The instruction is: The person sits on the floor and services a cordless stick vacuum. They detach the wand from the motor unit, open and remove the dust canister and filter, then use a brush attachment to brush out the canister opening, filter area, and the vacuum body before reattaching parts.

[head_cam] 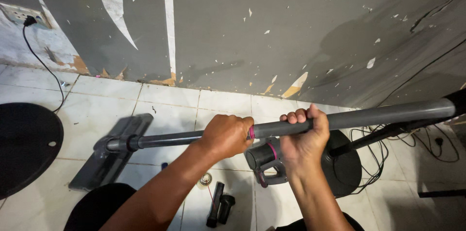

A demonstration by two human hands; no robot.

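Note:
Both of my hands hold a long grey vacuum wand [378, 113] that runs level across the view. My left hand [225, 135] is shut around the thinner dark part of the tube, just left of a pink ring at the joint. Gripping the thicker grey section from below, my right hand [303, 136] sits just right of that ring. A flat grey floor head [109, 155] hangs on the tube's left end, above the tiles. A grey and pink vacuum motor body [266, 160] lies on the floor under my hands.
A peeling grey wall [272, 32] stands close ahead. A black round base [24, 146] lies at the left, another round stand base [347, 168] with tangled cables [417, 138] at the right. Two small black nozzles [221, 204] lie on the white tiles.

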